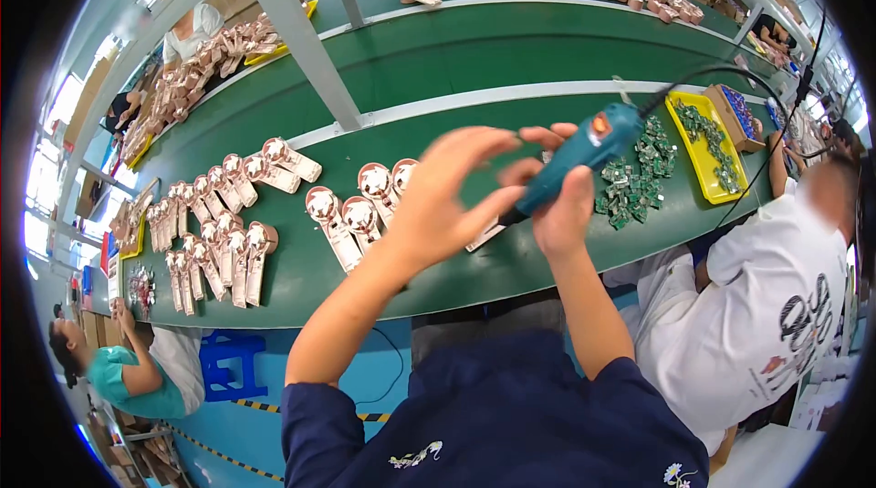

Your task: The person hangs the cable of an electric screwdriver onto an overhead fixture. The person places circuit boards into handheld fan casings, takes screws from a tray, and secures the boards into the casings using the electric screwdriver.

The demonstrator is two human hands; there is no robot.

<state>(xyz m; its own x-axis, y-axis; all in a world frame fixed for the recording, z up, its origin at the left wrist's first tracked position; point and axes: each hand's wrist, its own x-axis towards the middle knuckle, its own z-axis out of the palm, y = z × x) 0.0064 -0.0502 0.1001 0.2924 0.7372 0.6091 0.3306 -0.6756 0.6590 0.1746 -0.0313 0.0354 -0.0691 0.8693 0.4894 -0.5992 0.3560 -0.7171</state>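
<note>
A teal electric screwdriver (577, 157) with a black cord is gripped in my right hand (562, 219), its dark nose tilted down to the left. My left hand (440, 200), slightly blurred, is beside that nose with fingers curved and apart; I see nothing held in it. Pink fan-shaped housings (359, 214) with round heads and long handles lie left of and partly behind my left hand. Below the screwdriver's nose a pale piece (484, 235) shows, mostly hidden by my hands. Green circuit boards (631, 191) are piled right of my right hand.
More pink housings (219, 251) lie in rows on the green table (310, 296). A yellow tray (707, 155) of circuit boards and a cardboard box (735, 114) stand right. A white-shirted person (748, 296) sits close on the right; a metal post (306, 41) rises ahead.
</note>
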